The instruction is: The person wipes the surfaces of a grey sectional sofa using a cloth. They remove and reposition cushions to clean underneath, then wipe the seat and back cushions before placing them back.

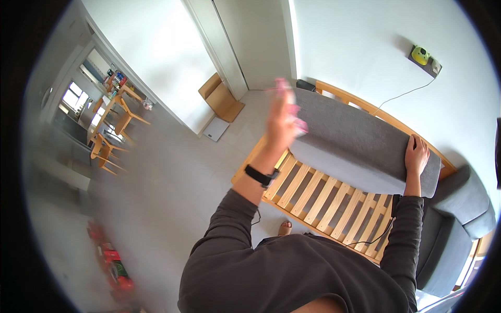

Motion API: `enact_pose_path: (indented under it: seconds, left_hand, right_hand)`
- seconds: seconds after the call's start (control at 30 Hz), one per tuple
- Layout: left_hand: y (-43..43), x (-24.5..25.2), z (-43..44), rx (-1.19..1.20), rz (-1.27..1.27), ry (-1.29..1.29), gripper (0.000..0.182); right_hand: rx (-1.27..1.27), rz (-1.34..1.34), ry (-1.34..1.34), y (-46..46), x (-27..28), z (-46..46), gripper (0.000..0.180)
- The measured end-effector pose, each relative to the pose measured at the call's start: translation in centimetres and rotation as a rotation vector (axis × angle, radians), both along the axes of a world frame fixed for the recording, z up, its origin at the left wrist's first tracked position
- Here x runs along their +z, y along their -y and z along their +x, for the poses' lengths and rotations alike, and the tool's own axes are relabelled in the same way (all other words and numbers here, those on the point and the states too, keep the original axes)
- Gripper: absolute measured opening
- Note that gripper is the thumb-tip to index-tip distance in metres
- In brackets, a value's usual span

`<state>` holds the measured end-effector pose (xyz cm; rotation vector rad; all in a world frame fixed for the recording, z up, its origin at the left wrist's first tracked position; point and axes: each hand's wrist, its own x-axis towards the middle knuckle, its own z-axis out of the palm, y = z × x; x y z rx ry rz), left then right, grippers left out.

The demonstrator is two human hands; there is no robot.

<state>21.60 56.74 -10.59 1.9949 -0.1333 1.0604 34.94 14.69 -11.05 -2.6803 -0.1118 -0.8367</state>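
Observation:
My left hand is raised over the far-left end of a wooden sofa frame, with a black band on its wrist. It is shut on a pink-and-white item that shows at the fingers; motion blur hides what it is. My right hand lies palm-down on the right end of a thick grey upholstered cushion. That cushion stands along the wooden back rail of the frame. In front of it, the pale wooden slats are exposed, and a dark cable crosses them at the right.
A grey sofa section adjoins on the right. On the wall, a power strip holds a green animal-shaped device. An open cardboard box and a flat white scale-like panel are by the doorway. Red toys lie lower left; wooden chairs stand beyond.

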Motion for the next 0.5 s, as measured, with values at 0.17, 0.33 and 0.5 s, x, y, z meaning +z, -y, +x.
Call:
enact_pose_path:
  seconds: [0.17,0.33,0.5]
  left_hand:
    - [11.3,0.7,3.5,-0.072,0.571,0.019,0.09]
    - [10.1,-2.1,3.6,-0.004,0.562,-0.11,0.053]
    - [-4.7,-4.6,0.9,0.31,0.315,-0.314,0.057]
  right_hand:
    - [0.021,0.046,-0.006,1.1,-0.1,-0.3,0.028]
    - [0.09,0.062,0.026,1.4,-0.5,-0.6,0.026]
    - [0.093,0.064,0.079,1.0,-0.8,-1.2,0.025]
